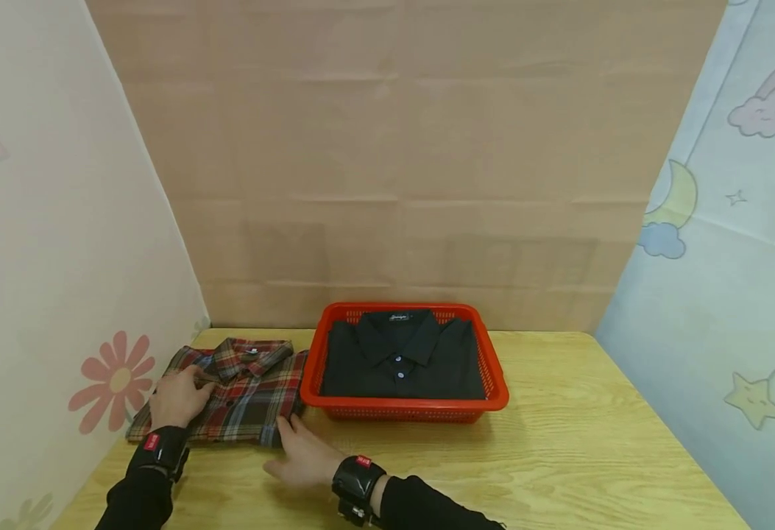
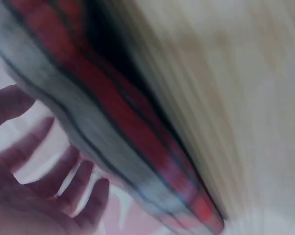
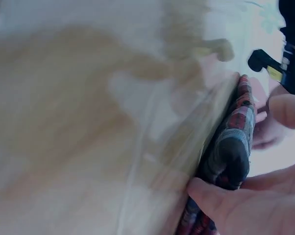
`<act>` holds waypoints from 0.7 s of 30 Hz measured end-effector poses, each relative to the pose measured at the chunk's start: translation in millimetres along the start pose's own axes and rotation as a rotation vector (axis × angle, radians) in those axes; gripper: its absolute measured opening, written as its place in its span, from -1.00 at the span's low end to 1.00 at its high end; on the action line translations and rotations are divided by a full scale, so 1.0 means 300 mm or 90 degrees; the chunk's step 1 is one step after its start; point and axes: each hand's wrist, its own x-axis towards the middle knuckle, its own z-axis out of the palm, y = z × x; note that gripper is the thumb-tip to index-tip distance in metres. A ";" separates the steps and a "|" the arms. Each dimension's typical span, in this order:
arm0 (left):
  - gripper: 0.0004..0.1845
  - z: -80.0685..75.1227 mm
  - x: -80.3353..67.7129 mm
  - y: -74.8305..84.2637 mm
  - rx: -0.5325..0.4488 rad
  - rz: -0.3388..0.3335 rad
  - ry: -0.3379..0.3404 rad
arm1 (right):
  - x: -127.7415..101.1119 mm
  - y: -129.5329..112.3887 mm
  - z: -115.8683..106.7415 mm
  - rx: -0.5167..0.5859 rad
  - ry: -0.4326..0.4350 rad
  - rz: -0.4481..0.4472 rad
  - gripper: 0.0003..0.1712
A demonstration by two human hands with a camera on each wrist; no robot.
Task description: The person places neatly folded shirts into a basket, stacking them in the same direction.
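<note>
Wooden table (image 1: 559,456), papered walls behind. Left hand (image 1: 178,397) lies flat on a folded plaid shirt (image 1: 248,390); right hand (image 1: 304,453) touches its near corner with straight fingers, not gripping. Just right of them, a red basket (image 1: 496,383) already holds a folded black shirt (image 1: 403,364); the plaid one remains outside.

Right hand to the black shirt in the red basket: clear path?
Probably yes. The right hand rests at the plaid shirt's corner, the red basket stands just beyond, and the black shirt lies uncovered on top.
</note>
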 end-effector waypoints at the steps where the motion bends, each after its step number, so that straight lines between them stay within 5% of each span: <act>1: -0.48 -0.007 -0.004 -0.010 0.007 -0.019 0.001 | 0.005 -0.002 0.001 0.021 0.004 0.011 -0.18; 5: -0.11 -0.031 -0.019 -0.046 -0.012 -0.108 -0.060 | 0.028 -0.010 0.013 0.100 0.049 0.051 -0.14; 9: 0.10 -0.032 -0.016 -0.084 -0.017 -0.136 -0.111 | 0.051 -0.014 0.024 0.163 0.089 0.093 -0.08; 15: 0.23 -0.019 0.012 -0.126 -0.010 -0.110 -0.137 | 0.075 -0.016 0.033 0.209 0.122 0.135 -0.10; 21: 0.15 -0.014 0.020 -0.149 -0.038 -0.050 -0.144 | 0.091 -0.014 0.033 0.270 0.156 0.168 -0.13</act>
